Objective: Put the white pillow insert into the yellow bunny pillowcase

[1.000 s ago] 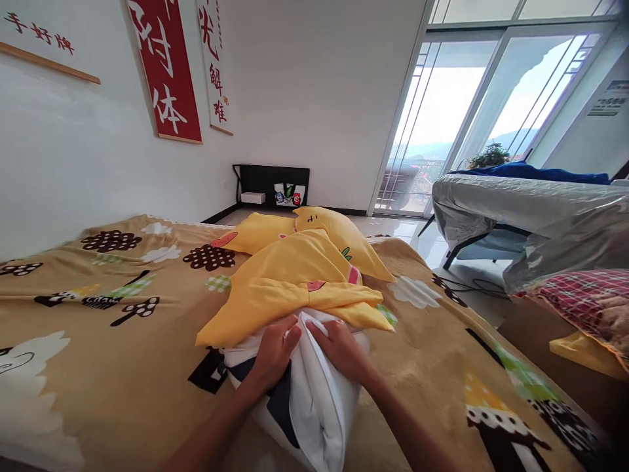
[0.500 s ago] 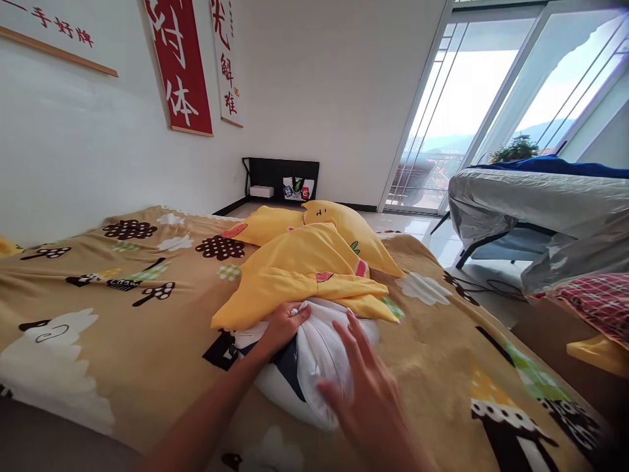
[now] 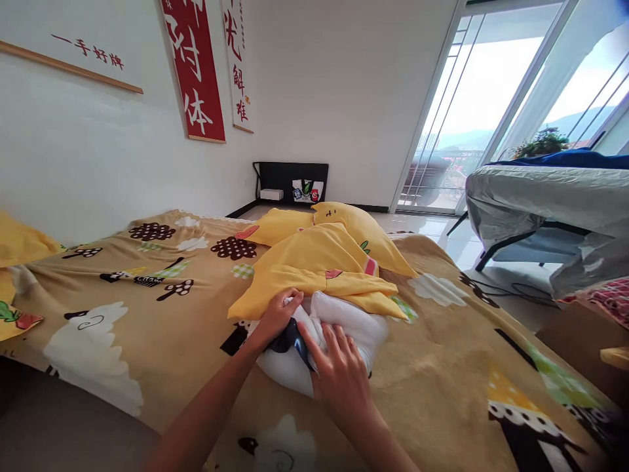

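A white pillow (image 3: 354,321) with a dark navy patch on its near side lies on the bed. A yellow pillowcase (image 3: 289,278) covers its far end. My left hand (image 3: 280,316) is closed on the pillow's white fabric at the left, close to the pillowcase's opening edge. On top of the pillow my right hand (image 3: 339,364) rests with its fingers stretched out, pressing the white fabric beside the navy patch. Just beyond, yellow pillows (image 3: 366,233) lie together on the bed.
A tan patterned blanket (image 3: 422,367) covers the bed. More yellow fabric (image 3: 24,242) lies at the left edge. To the right stand a plastic-covered table (image 3: 540,187) and a cardboard box (image 3: 565,337). A black stand (image 3: 289,174) is by the far wall.
My right hand has come down from above onto the pillow and its fingers lie on it. The white fabric is folded down lower. My left hand keeps its grip. The view has shifted left.
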A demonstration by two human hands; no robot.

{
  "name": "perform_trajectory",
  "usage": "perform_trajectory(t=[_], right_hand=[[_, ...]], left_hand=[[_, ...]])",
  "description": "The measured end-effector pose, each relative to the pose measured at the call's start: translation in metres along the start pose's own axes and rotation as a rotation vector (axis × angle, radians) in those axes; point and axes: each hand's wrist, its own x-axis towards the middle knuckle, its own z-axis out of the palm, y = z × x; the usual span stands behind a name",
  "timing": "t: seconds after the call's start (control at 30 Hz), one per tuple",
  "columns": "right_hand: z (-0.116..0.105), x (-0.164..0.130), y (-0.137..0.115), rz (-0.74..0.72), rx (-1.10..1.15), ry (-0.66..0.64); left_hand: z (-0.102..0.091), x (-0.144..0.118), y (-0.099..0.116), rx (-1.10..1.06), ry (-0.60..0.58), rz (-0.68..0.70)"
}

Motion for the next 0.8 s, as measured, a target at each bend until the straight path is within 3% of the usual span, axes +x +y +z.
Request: perform_trajectory(t=[0.13, 0.23, 0.3, 0.37, 0.47, 0.6, 0.8], right_hand=[[0.003, 0.000, -0.001, -0.077, 0.001, 0.062], [0.006, 0.003, 0.001, -0.143, 0.053, 0.096], [0.007, 0.004, 0.004, -0.165, 0.080, 0.115], [0.006, 0.004, 0.007, -0.177, 0.099, 0.124], [0.004, 0.002, 0.011, -0.189, 0.112, 0.125], [0.000, 0.008, 0.014, -0.193, 0.110, 0.096], [0.002, 0.021, 0.024, -0.228, 0.238, 0.054]], left_hand=[[-0.042, -0.031, -0.004, -0.016, -0.056, 0.111], [-0.076, -0.052, -0.019, 0.014, -0.071, 0.063], [-0.087, -0.058, -0.027, 0.155, -0.126, 0.062], [-0.085, -0.057, -0.029, 0.363, -0.191, 0.146], [-0.071, -0.037, -0.029, 0.743, -0.196, 0.315], [-0.059, 0.011, -0.029, 1.159, -0.043, 0.468], [-0.060, 0.079, -0.034, 1.309, 0.050, 0.552]])
